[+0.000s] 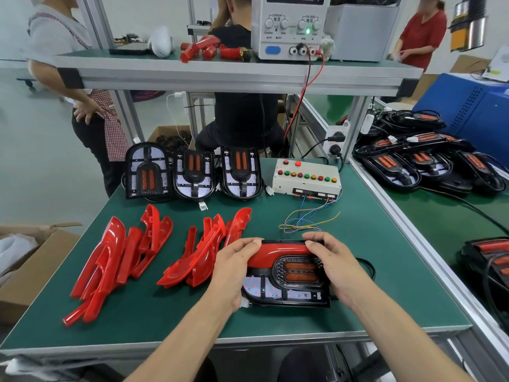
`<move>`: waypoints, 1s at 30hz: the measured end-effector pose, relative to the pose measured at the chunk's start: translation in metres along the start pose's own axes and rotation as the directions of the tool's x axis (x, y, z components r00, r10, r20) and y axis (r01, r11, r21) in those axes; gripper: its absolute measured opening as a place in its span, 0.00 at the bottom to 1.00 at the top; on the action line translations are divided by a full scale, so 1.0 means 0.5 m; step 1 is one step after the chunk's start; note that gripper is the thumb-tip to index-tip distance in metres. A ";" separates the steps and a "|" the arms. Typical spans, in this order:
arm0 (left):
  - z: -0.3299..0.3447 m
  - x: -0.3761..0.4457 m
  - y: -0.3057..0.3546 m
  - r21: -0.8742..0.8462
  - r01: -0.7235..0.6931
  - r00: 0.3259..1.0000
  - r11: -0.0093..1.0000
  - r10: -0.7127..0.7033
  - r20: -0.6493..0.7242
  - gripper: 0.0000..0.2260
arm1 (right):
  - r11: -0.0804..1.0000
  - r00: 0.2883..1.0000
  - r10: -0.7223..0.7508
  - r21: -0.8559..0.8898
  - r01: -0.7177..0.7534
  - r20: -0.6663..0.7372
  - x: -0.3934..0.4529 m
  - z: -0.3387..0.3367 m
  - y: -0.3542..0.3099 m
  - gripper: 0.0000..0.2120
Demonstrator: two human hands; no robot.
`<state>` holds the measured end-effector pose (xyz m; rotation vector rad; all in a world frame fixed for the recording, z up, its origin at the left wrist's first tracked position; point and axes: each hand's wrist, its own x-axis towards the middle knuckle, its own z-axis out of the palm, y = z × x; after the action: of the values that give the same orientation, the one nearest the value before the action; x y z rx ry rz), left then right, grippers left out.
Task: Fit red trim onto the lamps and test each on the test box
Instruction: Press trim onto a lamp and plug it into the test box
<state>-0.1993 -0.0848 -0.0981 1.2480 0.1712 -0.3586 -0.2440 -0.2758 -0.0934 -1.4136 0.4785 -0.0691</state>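
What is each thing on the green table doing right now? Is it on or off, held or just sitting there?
Lamp: lying flat, held by both hands.
Red trim: on the lamp's far edge, pressed down.
Left hand: gripping the lamp.
Right hand: gripping the lamp.
Three lamps: propped up, no trim.
Loose red trims: piled, untouched.
Test box: untouched.
Power supply: green light on.

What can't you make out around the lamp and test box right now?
Head view only:
- Trim seating on lamp: ends covered by left hand and right hand.
- Lamp's connector: hidden under left hand.
- Test box labels: too small.
- Power supply readout: cut off at top edge.
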 end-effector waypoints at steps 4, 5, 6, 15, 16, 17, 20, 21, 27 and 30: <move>-0.005 0.002 0.000 -0.001 0.009 1.000 1.000 -0.009 0.020 0.05 | 0.996 0.999 -0.053 -0.070 0.052 -0.006 0.000 -0.003 0.001 0.09; -0.004 0.002 0.001 -0.003 0.016 1.000 1.000 -0.016 0.017 0.05 | 0.990 0.997 -0.079 -0.119 0.077 -0.006 -0.001 -0.003 0.002 0.09; -0.003 0.003 0.000 -0.002 0.022 1.000 1.000 -0.022 0.008 0.05 | 0.963 0.988 -0.151 -0.229 0.145 -0.012 -0.001 -0.004 0.003 0.09; 0.003 0.009 0.000 0.012 0.027 0.999 1.000 -0.026 -0.037 0.03 | 0.226 0.586 -0.641 -0.607 0.762 0.497 0.006 0.004 -0.011 0.07; 0.003 0.009 -0.001 0.008 0.024 0.999 1.000 -0.024 -0.035 0.03 | 0.264 0.607 -0.631 -0.602 0.754 0.483 0.011 0.005 -0.013 0.07; 0.004 0.009 -0.001 0.006 0.020 0.999 1.000 -0.020 -0.036 0.04 | 0.300 0.622 -0.622 -0.589 0.750 0.476 0.014 0.003 -0.016 0.07; 0.004 0.010 -0.001 0.025 -0.013 0.999 1.000 0.014 -0.031 0.07 | 0.320 0.609 -0.610 -0.545 0.775 0.508 0.023 -0.002 -0.022 0.07; 0.003 0.009 -0.001 0.032 -0.024 0.999 0.999 0.025 -0.029 0.06 | 0.293 0.591 -0.610 -0.543 0.787 0.527 0.025 -0.002 -0.024 0.06; 0.000 0.009 -0.013 0.076 -0.104 0.994 0.992 0.106 -0.025 0.04 | 0.344 0.612 -0.616 -0.530 0.775 0.495 0.026 -0.003 -0.016 0.05; 0.000 0.005 -0.017 0.106 -0.141 0.990 0.984 0.139 0.019 0.04 | 0.389 0.634 -0.612 -0.518 0.762 0.473 0.030 -0.004 -0.008 0.04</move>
<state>-0.2000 -0.0876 -0.1064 1.3559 0.0541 -0.2558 -0.2306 -0.2833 -0.0941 -2.2778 -0.3856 -0.4725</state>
